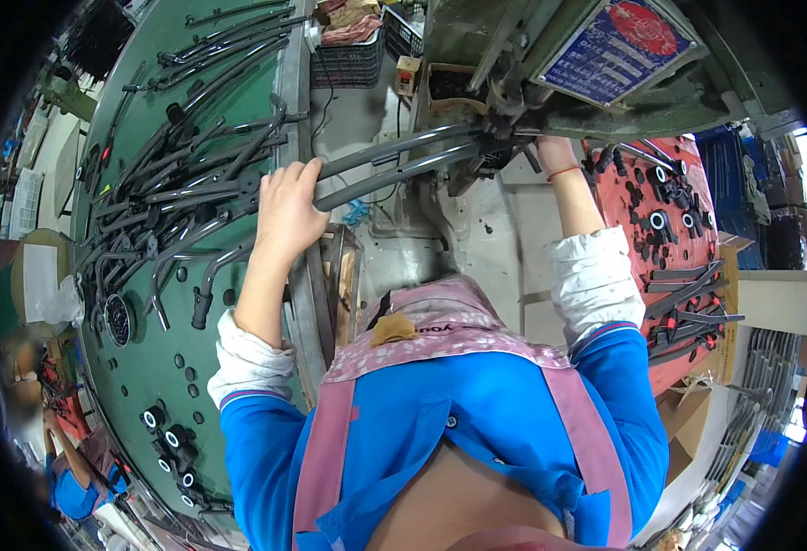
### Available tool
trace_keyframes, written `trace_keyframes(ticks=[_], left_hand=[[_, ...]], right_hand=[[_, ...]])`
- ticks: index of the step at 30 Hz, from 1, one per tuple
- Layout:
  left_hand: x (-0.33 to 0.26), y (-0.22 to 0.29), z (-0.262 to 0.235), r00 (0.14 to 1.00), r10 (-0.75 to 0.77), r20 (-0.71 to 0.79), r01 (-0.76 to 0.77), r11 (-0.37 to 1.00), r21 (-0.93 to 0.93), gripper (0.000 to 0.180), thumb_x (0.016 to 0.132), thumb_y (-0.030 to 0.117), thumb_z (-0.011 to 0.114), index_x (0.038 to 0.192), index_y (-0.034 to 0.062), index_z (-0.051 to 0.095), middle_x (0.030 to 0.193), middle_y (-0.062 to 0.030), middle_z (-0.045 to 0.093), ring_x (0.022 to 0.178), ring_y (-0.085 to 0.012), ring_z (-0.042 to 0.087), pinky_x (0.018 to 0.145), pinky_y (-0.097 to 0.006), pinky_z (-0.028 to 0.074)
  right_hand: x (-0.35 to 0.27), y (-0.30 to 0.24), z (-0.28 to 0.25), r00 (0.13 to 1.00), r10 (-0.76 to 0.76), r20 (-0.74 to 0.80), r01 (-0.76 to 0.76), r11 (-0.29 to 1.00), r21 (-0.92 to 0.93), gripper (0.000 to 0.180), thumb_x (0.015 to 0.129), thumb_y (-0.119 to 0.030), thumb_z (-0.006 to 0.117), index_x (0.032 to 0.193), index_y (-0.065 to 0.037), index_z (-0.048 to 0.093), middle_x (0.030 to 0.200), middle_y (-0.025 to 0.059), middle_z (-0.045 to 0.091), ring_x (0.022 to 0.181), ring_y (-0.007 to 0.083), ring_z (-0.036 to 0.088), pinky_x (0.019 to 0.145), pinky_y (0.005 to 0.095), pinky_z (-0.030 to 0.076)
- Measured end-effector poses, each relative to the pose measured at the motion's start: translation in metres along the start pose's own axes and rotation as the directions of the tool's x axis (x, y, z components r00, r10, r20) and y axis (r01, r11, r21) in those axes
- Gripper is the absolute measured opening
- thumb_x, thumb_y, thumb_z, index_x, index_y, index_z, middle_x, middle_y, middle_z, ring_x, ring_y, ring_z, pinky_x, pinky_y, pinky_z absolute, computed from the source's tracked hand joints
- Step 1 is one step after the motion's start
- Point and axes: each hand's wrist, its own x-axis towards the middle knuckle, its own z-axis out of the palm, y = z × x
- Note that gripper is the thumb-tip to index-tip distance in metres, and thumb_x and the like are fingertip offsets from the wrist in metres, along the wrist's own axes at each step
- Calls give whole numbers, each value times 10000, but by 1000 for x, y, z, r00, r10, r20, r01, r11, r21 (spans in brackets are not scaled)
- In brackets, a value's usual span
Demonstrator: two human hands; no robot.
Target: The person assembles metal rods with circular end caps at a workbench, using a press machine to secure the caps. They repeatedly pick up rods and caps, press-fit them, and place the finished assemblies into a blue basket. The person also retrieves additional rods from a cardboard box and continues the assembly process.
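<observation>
My left hand (291, 204) is closed round a dark bent tubular metal frame (394, 171), near where its two tubes meet. From there the tubes run to the right, and their far ends sit at the head of a green machine (504, 129). Beside that machine head, on its right, is my right hand (556, 153), with a red band on the wrist. Its fingers are mostly hidden by the machine, so their grip does not show. More bent dark tubes (192, 188) lie heaped on the green table just left of my left hand.
The green table (133, 367) also carries black round caps and a small bowl (119, 320) of dark parts. On the right, a red-topped table (638, 266) bears black fittings and flat bars. A black crate (347, 66) stands beyond. Another person (78, 477) is at far left.
</observation>
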Motion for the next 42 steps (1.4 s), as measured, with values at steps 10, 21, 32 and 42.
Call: trace_keyframes(ticks=[10, 21, 32, 42], left_hand=[[-48, 36, 8, 993, -24, -114, 18, 998, -57, 557, 600, 120, 720, 1134, 33, 588, 908, -112, 555, 859, -303, 539, 769, -397, 398], [-104, 68, 7, 988, -45, 146, 70, 983, -170, 486, 615, 111, 695, 1089, 78, 594, 905, -89, 559, 901, -291, 540, 795, -397, 396], [-130, 104, 42, 985, -97, 143, 129, 963, -235, 441, 640, 145, 675, 1062, 76, 570, 885, -75, 554, 900, -261, 551, 787, -382, 392], [-118, 96, 45, 984, -89, 153, 130, 948, -290, 475, 625, 108, 671, 1088, 78, 569, 899, -90, 565, 921, -289, 563, 816, -405, 401]], right_hand=[[13, -3, -55, 981, 168, 100, -150, 974, -168, 285, 821, -166, 621, 1070, -33, 659, 1064, 193, 620, 1026, 373, 571, 903, 436, 450], [137, -33, 84, 949, -120, 293, 184, 962, -204, 281, 816, -262, 686, 962, -23, 706, 938, 184, 648, 904, 371, 612, 816, 445, 495], [133, -35, 83, 831, -286, 478, 506, 745, -435, 250, 955, -170, 517, 1065, -5, 668, 1045, 196, 618, 904, 379, 594, 786, 448, 500], [139, -20, 67, 876, -300, 378, 383, 909, -167, 213, 877, -177, 619, 1013, -18, 664, 994, 178, 671, 952, 354, 630, 833, 405, 486]])
